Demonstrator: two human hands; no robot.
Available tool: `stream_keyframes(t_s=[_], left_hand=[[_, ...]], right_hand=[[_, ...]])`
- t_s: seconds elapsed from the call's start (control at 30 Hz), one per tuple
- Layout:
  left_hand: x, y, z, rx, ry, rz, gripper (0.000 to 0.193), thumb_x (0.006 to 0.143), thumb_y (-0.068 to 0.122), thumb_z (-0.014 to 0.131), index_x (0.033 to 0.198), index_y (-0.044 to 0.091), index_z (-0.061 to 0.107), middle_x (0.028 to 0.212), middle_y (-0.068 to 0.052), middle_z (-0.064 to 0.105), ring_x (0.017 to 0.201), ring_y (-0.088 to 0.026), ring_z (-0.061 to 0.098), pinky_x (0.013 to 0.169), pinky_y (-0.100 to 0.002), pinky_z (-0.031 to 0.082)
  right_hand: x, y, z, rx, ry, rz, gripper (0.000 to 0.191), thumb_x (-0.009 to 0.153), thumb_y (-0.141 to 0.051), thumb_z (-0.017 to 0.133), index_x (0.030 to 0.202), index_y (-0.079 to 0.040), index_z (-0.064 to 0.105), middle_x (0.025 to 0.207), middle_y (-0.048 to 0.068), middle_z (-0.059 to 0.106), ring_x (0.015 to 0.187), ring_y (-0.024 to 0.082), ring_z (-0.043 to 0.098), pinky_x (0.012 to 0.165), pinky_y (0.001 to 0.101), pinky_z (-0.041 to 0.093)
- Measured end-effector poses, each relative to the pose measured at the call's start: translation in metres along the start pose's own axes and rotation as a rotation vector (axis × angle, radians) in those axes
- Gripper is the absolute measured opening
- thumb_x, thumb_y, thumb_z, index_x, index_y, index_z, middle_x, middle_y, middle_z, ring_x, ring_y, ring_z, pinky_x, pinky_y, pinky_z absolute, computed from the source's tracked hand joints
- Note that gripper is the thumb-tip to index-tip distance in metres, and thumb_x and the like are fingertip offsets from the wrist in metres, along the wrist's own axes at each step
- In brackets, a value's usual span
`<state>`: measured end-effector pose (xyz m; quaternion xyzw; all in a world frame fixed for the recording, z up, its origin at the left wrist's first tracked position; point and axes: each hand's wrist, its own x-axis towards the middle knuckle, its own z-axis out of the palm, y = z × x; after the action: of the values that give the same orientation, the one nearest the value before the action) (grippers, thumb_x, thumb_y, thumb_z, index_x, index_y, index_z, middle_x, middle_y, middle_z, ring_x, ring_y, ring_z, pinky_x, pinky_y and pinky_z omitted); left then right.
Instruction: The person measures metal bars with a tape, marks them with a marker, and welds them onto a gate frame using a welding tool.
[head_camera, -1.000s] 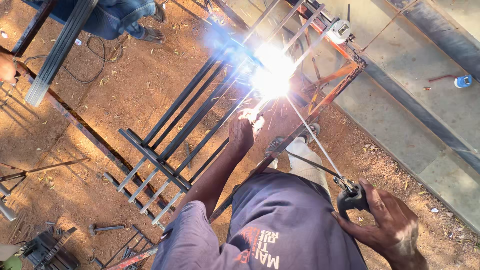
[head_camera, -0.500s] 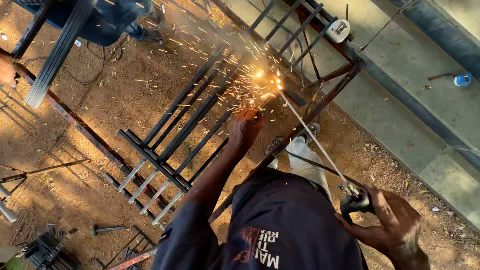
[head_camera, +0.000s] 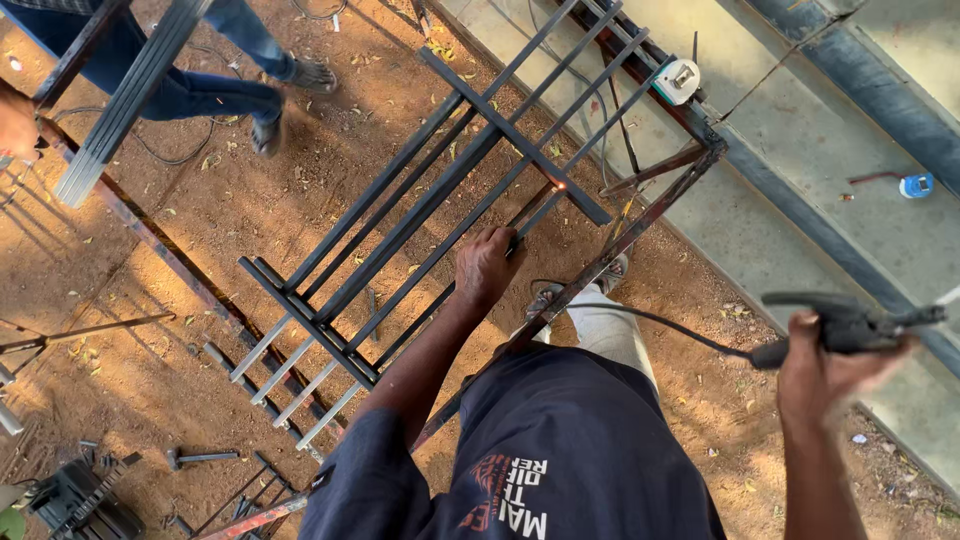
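The left hand (head_camera: 487, 266) is gripping a bar of the black steel grille (head_camera: 440, 190), which is lying flat over a rusty metal frame (head_camera: 640, 225) above the dirt ground (head_camera: 150, 300). The right hand (head_camera: 815, 372), held out well to the side, is closing around the electrode holder (head_camera: 850, 322), its cable (head_camera: 650, 320) trailing back toward the body. A small orange glow (head_camera: 560, 185) is showing on the grille just beyond the left hand.

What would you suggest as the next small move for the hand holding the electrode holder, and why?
Probably bring the right hand and its electrode holder back toward the glowing spot on the bar grille. The holder is lifted well away to the side, no arc is burning, and the left hand grips a bar just below that joint, steadying the grille.
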<state>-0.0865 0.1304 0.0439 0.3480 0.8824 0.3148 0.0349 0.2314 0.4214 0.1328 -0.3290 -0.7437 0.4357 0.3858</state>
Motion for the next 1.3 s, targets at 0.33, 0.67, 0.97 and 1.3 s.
stream_keyframes(t_s=[0.33, 0.67, 0.97, 1.3], left_hand=[[0.001, 0.007, -0.012, -0.007, -0.009, -0.004, 0.021, 0.085, 0.019, 0.080, 0.098, 0.004, 0.074, 0.094, -0.010, 0.076, 0.080, -0.024, 0.073, 0.067, -0.039, 0.060], [-0.005, -0.073, -0.008, 0.009, 0.046, 0.000, 0.013, 0.089, 0.018, 0.077, 0.094, 0.008, 0.072, 0.089, -0.008, 0.073, 0.081, -0.023, 0.071, 0.067, -0.039, 0.058], [0.005, -0.005, -0.010, 0.012, 0.064, 0.021, 0.014, 0.088, 0.019, 0.078, 0.092, 0.008, 0.071, 0.088, -0.006, 0.072, 0.082, -0.023, 0.071, 0.069, -0.039, 0.059], [-0.002, -0.011, -0.010, 0.005, 0.058, 0.001, 0.013, 0.089, 0.019, 0.077, 0.092, 0.008, 0.070, 0.086, -0.007, 0.071, 0.083, -0.022, 0.071, 0.068, -0.038, 0.059]], right_hand=[[0.062, 0.083, 0.118, 0.386, 0.101, 0.288, 0.084, 0.103, 0.010, 0.068, 0.161, -0.009, 0.011, 0.131, 0.010, 0.052, 0.108, 0.013, 0.061, 0.088, 0.0256, 0.059], [0.055, 0.065, 0.265, 0.397, 0.046, 0.243, 0.083, 0.100, 0.005, 0.084, 0.158, -0.005, 0.025, 0.137, 0.009, 0.050, 0.123, 0.018, 0.059, 0.110, 0.0335, 0.056], [0.073, 0.100, 0.212, 0.426, -0.055, 0.347, 0.073, 0.097, -0.013, 0.089, 0.142, -0.005, 0.033, 0.127, 0.008, 0.058, 0.115, 0.019, 0.066, 0.107, 0.0324, 0.058], [0.066, 0.129, 0.198, 0.283, -0.148, 0.532, 0.039, 0.094, -0.024, 0.086, 0.119, -0.002, 0.065, 0.106, 0.009, 0.073, 0.092, 0.017, 0.070, 0.072, 0.0288, 0.059]])
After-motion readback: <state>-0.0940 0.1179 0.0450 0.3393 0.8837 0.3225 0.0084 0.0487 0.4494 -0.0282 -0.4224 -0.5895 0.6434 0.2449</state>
